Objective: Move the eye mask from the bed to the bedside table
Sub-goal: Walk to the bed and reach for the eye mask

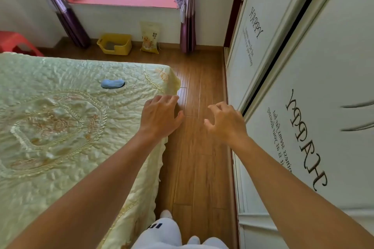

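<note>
Reaching forward with both arms, our left hand (160, 116) empty above the bed (60, 127) edge, right hand (225, 120) empty, fingers curled, eye mask (112, 83) lying apart on the bed

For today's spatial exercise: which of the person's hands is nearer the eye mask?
Left. The left hand hovers over the bed's edge, a little short and right of the eye mask. The right hand is farther right, over the floor.
</note>
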Tool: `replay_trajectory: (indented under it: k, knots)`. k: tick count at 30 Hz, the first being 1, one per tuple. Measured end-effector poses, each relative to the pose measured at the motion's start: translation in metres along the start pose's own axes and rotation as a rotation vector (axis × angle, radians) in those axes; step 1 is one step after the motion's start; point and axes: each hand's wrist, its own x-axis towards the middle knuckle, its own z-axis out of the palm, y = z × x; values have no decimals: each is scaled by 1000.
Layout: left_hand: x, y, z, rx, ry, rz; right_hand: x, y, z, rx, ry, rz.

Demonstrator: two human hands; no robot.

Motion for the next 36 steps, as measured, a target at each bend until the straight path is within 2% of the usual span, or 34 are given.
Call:
replay_trajectory:
  k: [10, 26, 36]
  knots:
    - [77, -19, 28, -10, 11, 14, 74, 11, 15, -18, -36, 11]
    - [304, -113, 75, -83, -46, -3, 328, 8, 27, -32, -48, 66]
    - [441, -137, 119, -84, -64, -20, 473, 41, 44, -34, -79, 47]
